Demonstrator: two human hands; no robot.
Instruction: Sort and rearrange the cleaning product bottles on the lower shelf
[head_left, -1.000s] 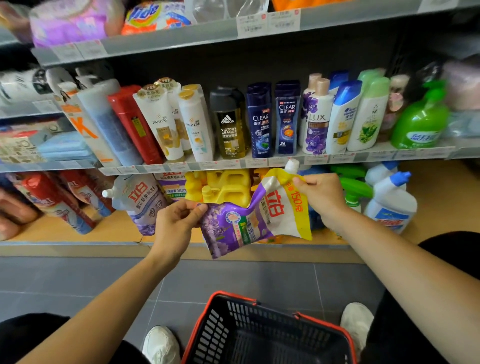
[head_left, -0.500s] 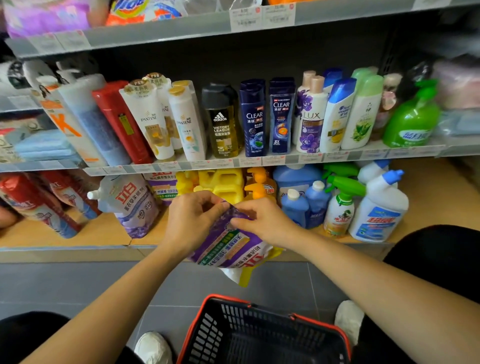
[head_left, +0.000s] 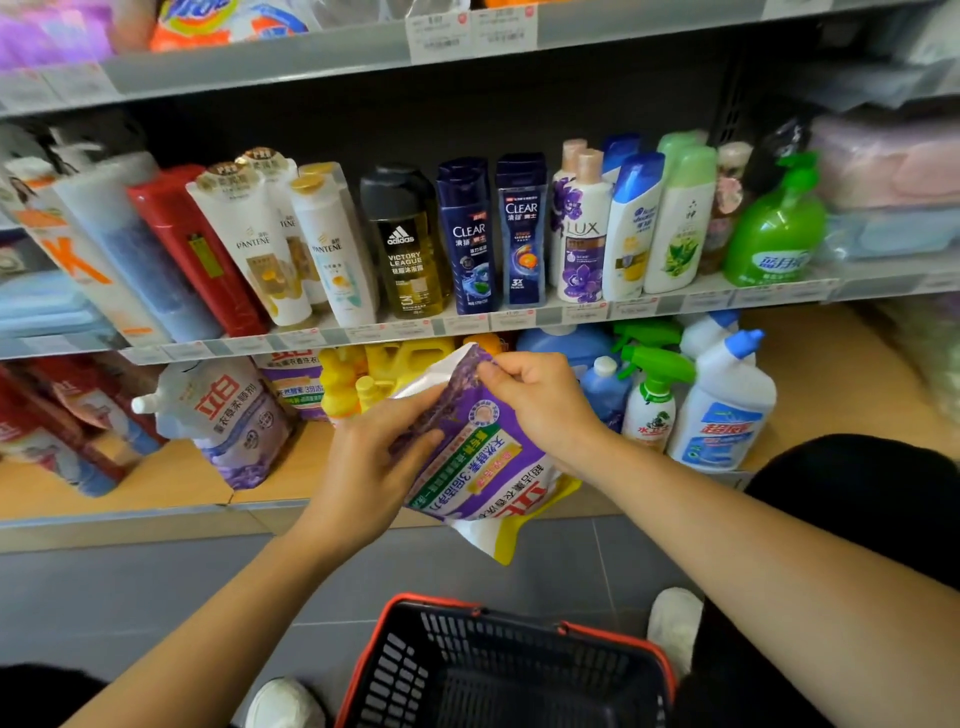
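1. Far L on the lower shelf (head_left: 171, 483): red pouches (head_left: 57, 415) lean in a heap, glossy film.
2. Next up, a white-and-lilac spouted pouch (head_left: 228, 421). It's soft and slumped, cap pointing L, on the wood-look board.
3. Yellow jugs (head_left: 348, 384), hard plastic, blocky w/ handles, sit at the back, partly hidden by the hands.
4. Left hand (head_left: 374, 457): fingers curled round the L side of the purple pouch (head_left: 483, 467), thumb on its front.
5. That pouch is off the shelf, held in the air in front of the shelf lip. Its print is upside down and a yellow-white corner hangs low. Crinkly, shiny film.
6. Right hand (head_left: 540, 405): thumb & fingertips pinch the pouch's upper edge.
7. R of the hands, all upright on the shelf: rounded blue bottles (head_left: 602, 387), a spray bottle (head_left: 649, 415) w/ green trigger, and a white angled-neck bottle (head_left: 722, 415) w/ blue cap.
8. Down low, a basket (head_left: 467, 639), black mesh w/ red rim, sits on the grey tile floor (head_left: 156, 597).
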